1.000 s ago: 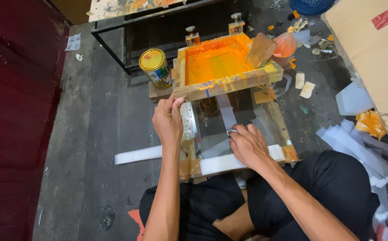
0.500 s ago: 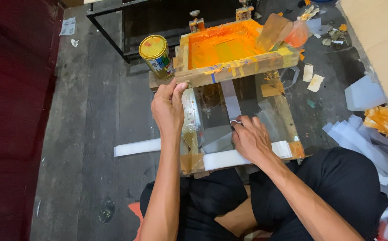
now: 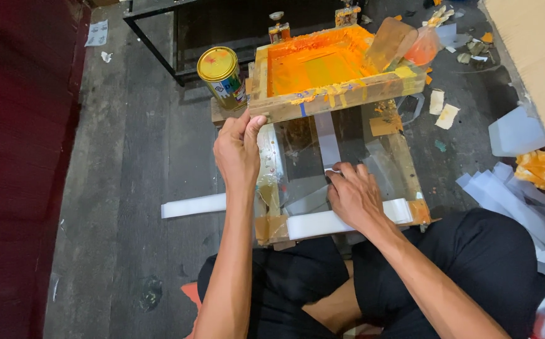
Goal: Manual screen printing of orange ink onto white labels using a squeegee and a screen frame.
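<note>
Nearest, the white strip (image 3: 322, 223) lies across the glass base plate (image 3: 310, 169) at 6 o'clock. The right hand (image 3: 354, 198) presses flat on it, fingers spread, gripping nothing. The left hand (image 3: 238, 154), at 9 o'clock of the plate, pinches the near-left corner of the raised orange-inked screen frame (image 3: 322, 72), thumb on top. Risks: the pinch slips and the frame drops on the right fingers; the strip shifts under uneven pressure. The paint can (image 3: 222, 76) at 11 o'clock sits close to the frame edge and could be knocked.

2 hands: left hand (image 3: 238, 150), right hand (image 3: 355, 196). 1 wooden screen frame (image 3: 322, 103) w/ orange ink. 1 paint can (image 3: 221, 76), yellow lid. 1 squeegee (image 3: 390, 41). 1 orange plastic bag (image 3: 424, 47). 1 long white strip (image 3: 322, 223). 1 pile of white strips (image 3: 511, 201), count unclear.
</note>
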